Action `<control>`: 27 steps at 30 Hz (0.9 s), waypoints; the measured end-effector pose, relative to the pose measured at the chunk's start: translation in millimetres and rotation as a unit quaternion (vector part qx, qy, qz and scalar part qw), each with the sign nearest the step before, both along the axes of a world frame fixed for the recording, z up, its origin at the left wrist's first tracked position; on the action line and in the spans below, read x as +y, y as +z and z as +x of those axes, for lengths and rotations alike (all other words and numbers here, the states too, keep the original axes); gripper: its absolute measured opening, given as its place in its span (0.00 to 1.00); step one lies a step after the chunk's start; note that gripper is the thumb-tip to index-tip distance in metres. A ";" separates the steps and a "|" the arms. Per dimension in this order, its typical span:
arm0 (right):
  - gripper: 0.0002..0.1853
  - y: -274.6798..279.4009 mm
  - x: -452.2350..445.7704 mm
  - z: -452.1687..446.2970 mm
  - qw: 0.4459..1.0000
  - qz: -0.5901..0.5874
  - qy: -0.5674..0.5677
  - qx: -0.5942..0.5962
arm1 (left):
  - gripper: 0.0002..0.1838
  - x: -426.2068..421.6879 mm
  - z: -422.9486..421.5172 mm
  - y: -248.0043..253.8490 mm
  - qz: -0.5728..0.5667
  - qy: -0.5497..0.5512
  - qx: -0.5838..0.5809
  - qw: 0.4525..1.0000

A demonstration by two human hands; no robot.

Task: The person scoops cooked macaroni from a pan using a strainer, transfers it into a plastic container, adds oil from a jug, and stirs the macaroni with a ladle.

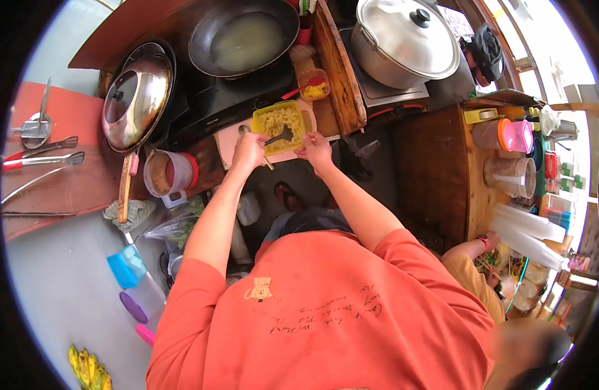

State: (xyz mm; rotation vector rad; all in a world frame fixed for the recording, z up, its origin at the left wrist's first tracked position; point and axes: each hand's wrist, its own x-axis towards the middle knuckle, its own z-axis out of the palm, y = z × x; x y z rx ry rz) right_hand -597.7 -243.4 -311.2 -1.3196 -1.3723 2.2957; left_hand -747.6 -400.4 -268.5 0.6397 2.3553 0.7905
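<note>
A yellow container [278,112] of pale chopped pieces rests on a pink board [228,140] in front of the stove. My left hand [249,151] is closed around a spoon [268,162] at the container's near left corner; a dark utensil [283,135] reaches from beside this hand into the pieces. At the near right corner, my right hand [315,151] has its fingers pressed together at the container's rim. A small tub [315,91] with a red spoon [299,88] stands just beyond the container.
A wok [244,39] with cloudy liquid sits on the stove. To the right is a large lidded pot [407,42]; to the left, a lidded pan [137,104] and a measuring jug [171,174]. Another person's arm [465,250] shows at lower right.
</note>
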 end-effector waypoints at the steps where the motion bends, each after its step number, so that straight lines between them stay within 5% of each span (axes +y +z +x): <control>1: 0.17 -0.3 0.6 -0.4 1.000 0.001 0.002 0.000 | 0.13 0.7 0.1 14.0 0.001 0.002 0.000 1.000; 4: 0.16 -2.1 -0.8 -1.5 0.999 0.038 0.002 -0.014 | 0.11 -0.5 -1.7 52.5 -0.015 0.029 0.014 0.999; 7: 0.15 2.4 -3.1 -1.8 0.999 0.024 -0.014 -0.017 | 0.11 -2.1 -9.4 4.9 0.100 0.040 0.000 0.994; 9: 0.15 0.2 -1.9 -1.0 1.000 0.006 0.009 -0.021 | 0.11 17.8 12.0 48.9 0.065 0.078 -0.099 0.990; 11: 0.15 -2.0 -1.8 -2.3 1.000 0.006 0.001 -0.022 | 0.12 22.8 20.0 42.7 0.018 -0.006 0.109 0.994; 15: 0.15 -3.8 2.0 -2.0 1.000 0.009 0.014 -0.024 | 0.13 6.1 9.7 41.5 -0.044 -0.026 0.130 0.990; 20: 0.15 -3.7 -0.9 -1.8 1.000 -0.012 0.000 -0.013 | 0.12 9.8 -5.2 50.3 0.060 0.013 0.068 0.996; 24: 0.15 -4.2 2.1 0.3 1.000 -0.014 0.019 -0.010 | 0.12 17.8 -6.4 14.5 0.069 0.042 0.102 0.992; 27: 0.16 -1.9 2.3 -1.9 0.999 0.006 0.032 -0.035 | 0.11 6.1 -2.3 4.0 0.014 0.127 -0.012 0.992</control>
